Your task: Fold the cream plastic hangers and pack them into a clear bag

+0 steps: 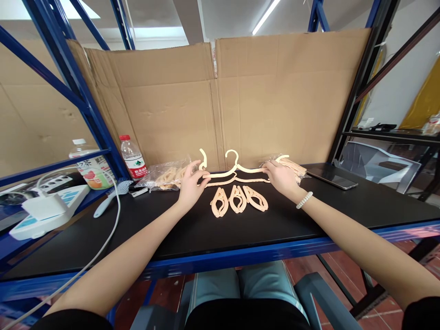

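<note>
A cream plastic clothes hanger (222, 175), unfolded with its hook up, spans between my two hands just above the black tabletop. My left hand (189, 185) pinches its left end between thumb and fingers. At the right end, my right hand (282, 178) has its fingers closed on the other arm. Another unfolded hanger (223, 182) lies directly beneath, partly hidden. In front of these are three folded hangers: a left one (219, 202), a middle one (237, 199) and a right one (256, 198). A cream hook (203, 159) sticks up behind my left fingers.
Clear plastic bags of folded hangers (165, 176) lie at the back left and behind my right hand. A water bottle (133, 158), hairbrush (112, 197), white cable (115, 224) and power strip (51, 215) are leftward. A phone (332, 178) lies right. Cardboard (275, 91) stands behind.
</note>
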`<state>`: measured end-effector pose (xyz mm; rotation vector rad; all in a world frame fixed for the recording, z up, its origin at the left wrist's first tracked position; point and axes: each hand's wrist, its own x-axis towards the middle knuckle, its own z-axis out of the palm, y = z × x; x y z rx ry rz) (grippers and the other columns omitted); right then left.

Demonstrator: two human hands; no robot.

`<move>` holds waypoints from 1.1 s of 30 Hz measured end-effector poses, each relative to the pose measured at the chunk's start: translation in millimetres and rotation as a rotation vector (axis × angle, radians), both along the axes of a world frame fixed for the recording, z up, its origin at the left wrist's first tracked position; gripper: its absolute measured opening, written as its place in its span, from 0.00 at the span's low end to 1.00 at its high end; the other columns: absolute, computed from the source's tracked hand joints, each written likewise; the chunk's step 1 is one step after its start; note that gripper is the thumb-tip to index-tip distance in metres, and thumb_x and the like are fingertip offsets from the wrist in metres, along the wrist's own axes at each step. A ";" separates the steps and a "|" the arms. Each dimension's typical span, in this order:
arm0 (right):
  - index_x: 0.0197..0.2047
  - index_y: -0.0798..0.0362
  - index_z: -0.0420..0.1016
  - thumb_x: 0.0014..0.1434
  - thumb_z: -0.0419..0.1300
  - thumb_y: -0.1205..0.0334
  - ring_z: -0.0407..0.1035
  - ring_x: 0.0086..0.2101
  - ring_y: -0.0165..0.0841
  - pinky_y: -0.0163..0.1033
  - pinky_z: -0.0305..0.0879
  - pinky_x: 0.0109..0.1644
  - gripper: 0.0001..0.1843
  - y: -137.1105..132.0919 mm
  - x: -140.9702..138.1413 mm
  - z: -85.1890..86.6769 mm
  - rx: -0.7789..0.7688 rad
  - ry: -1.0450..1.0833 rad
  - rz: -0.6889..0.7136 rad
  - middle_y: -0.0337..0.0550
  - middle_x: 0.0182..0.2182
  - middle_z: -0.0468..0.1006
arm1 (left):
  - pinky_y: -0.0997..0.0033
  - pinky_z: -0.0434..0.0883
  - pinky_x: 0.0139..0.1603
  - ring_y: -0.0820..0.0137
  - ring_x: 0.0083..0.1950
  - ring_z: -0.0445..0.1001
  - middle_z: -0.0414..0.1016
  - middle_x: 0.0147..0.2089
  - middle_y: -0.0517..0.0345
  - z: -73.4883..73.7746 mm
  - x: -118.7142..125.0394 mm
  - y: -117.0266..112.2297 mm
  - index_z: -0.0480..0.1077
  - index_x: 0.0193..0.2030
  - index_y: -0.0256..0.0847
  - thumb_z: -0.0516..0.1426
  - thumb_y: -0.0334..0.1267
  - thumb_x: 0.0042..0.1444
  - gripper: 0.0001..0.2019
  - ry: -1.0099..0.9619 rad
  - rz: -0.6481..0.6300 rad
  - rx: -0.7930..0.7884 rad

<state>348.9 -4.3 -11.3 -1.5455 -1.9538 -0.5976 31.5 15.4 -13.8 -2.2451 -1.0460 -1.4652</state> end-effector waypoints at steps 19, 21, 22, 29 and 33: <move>0.41 0.53 0.74 0.65 0.45 0.66 0.66 0.37 0.38 0.39 0.61 0.33 0.15 7.2 3.3 -6.7 0.098 0.134 0.097 0.51 0.45 0.70 | 0.62 0.74 0.49 0.65 0.47 0.77 0.78 0.47 0.53 -1.5 0.4 -0.4 0.71 0.47 0.41 0.52 0.32 0.59 0.11 0.014 -0.134 -0.212; 0.40 0.52 0.74 0.64 0.46 0.65 0.65 0.37 0.36 0.39 0.65 0.37 0.14 8.7 3.4 -7.8 0.123 0.200 0.130 0.51 0.48 0.66 | 0.62 0.74 0.49 0.65 0.46 0.76 0.78 0.47 0.53 -1.4 -0.1 0.0 0.71 0.48 0.41 0.52 0.31 0.58 0.13 0.015 -0.117 -0.213; 0.39 0.51 0.74 0.64 0.47 0.66 0.65 0.37 0.35 0.41 0.67 0.40 0.14 9.4 3.6 -8.2 0.133 0.244 0.154 0.51 0.49 0.65 | 0.62 0.73 0.49 0.65 0.46 0.76 0.77 0.47 0.54 -1.2 0.0 -0.2 0.71 0.48 0.41 0.51 0.31 0.58 0.13 0.020 -0.110 -0.208; 0.36 0.53 0.77 0.59 0.55 0.65 0.65 0.50 0.42 0.48 0.66 0.54 0.09 10.9 5.3 -7.4 0.175 0.516 0.273 0.54 0.54 0.60 | 0.63 0.71 0.51 0.66 0.47 0.74 0.76 0.45 0.54 4.1 4.5 -7.7 0.72 0.46 0.42 0.49 0.27 0.58 0.15 0.095 -0.114 -0.122; 0.33 0.52 0.77 0.58 0.57 0.64 0.67 0.51 0.43 0.51 0.64 0.56 0.08 10.0 4.9 -4.3 0.171 0.547 0.323 0.51 0.52 0.69 | 0.64 0.71 0.50 0.66 0.47 0.73 0.76 0.45 0.55 6.3 4.9 -10.0 0.72 0.46 0.43 0.49 0.26 0.57 0.16 0.094 -0.062 -0.136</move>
